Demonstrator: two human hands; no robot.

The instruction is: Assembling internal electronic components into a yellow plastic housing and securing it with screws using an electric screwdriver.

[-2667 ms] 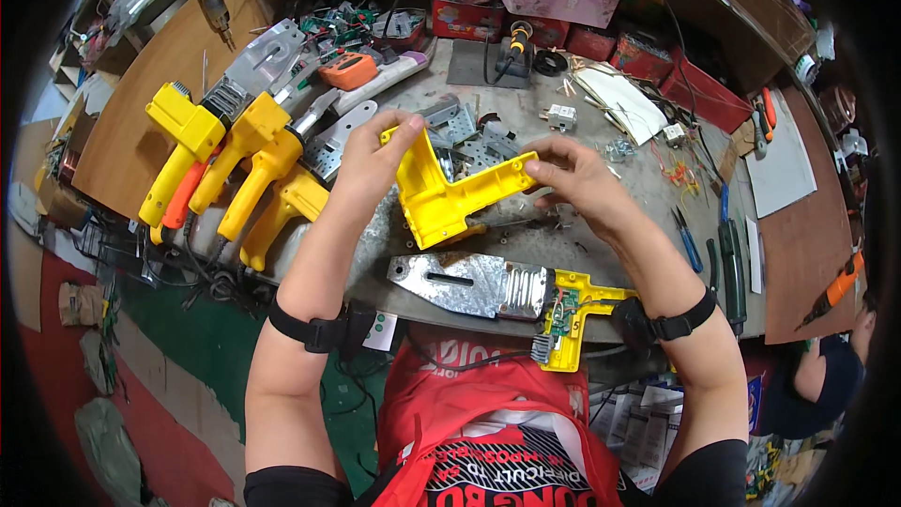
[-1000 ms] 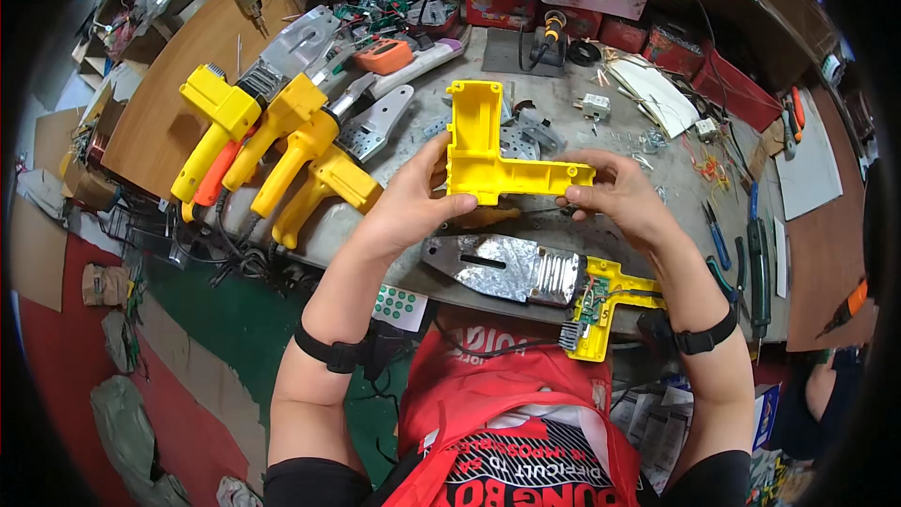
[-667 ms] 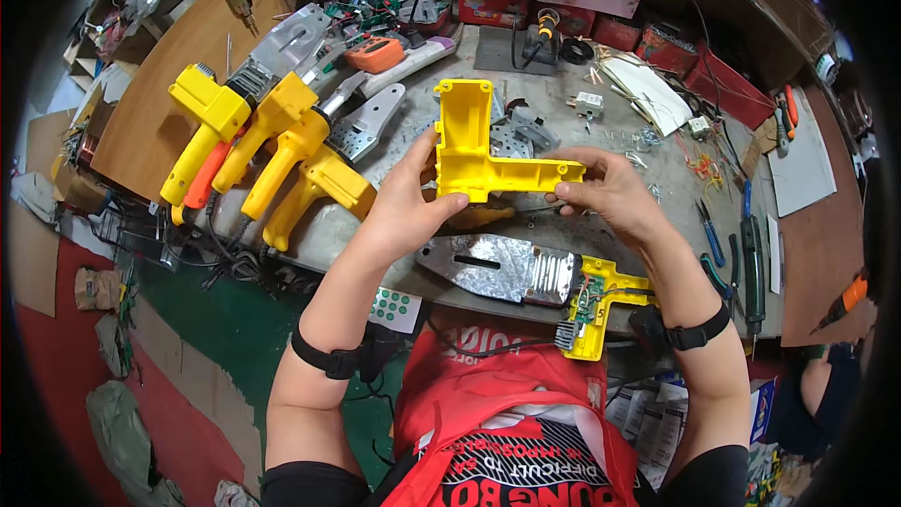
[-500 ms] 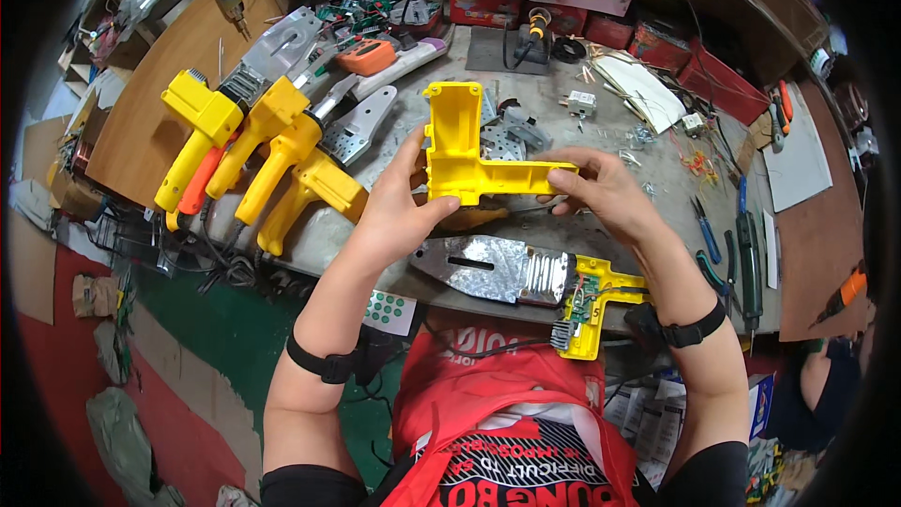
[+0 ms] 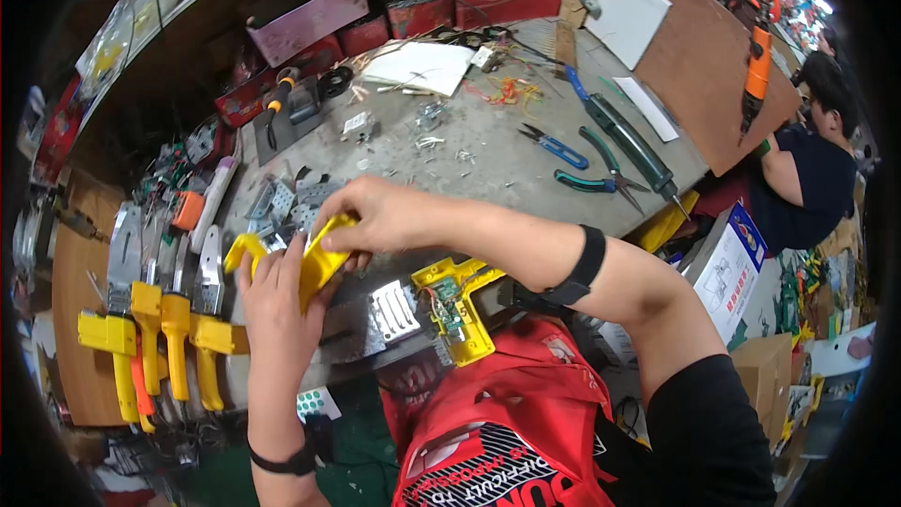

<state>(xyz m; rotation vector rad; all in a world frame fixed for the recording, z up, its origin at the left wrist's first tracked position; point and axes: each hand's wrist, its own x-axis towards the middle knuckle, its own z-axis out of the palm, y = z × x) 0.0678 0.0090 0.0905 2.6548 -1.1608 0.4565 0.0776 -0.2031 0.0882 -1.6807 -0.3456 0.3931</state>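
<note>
Both hands are on the yellow plastic housing shell (image 5: 314,258), held just above the near edge of the grey workbench (image 5: 488,155). The left hand (image 5: 277,305) wraps the shell from below, fingers closed around its lower part; the right hand (image 5: 380,216) comes over the top, fingertips pinching the shell's upper edge. The two hands sit close together, nearly touching across the part.

Just to the right of the hands, a second yellow housing half (image 5: 460,310) lies open on the bench with a small green circuit board (image 5: 446,305) and wires showing inside. Beside it, touching or nearly so, lies a ribbed metal plate (image 5: 394,310).

Off to the left, a row of yellow-handled tools with metal heads (image 5: 160,329) lies side by side, handles pointing toward the person. Farther back on the bench, blue-handled pliers (image 5: 554,145) and green-handled cutters (image 5: 596,178) rest well apart from the hands, with a sheet of white paper (image 5: 418,66) behind them. Red bins (image 5: 502,0) line the back edge.

At the far right, another person in a dark shirt (image 5: 812,183) sits at the bench's end, beyond a white cardboard box (image 5: 727,268).
</note>
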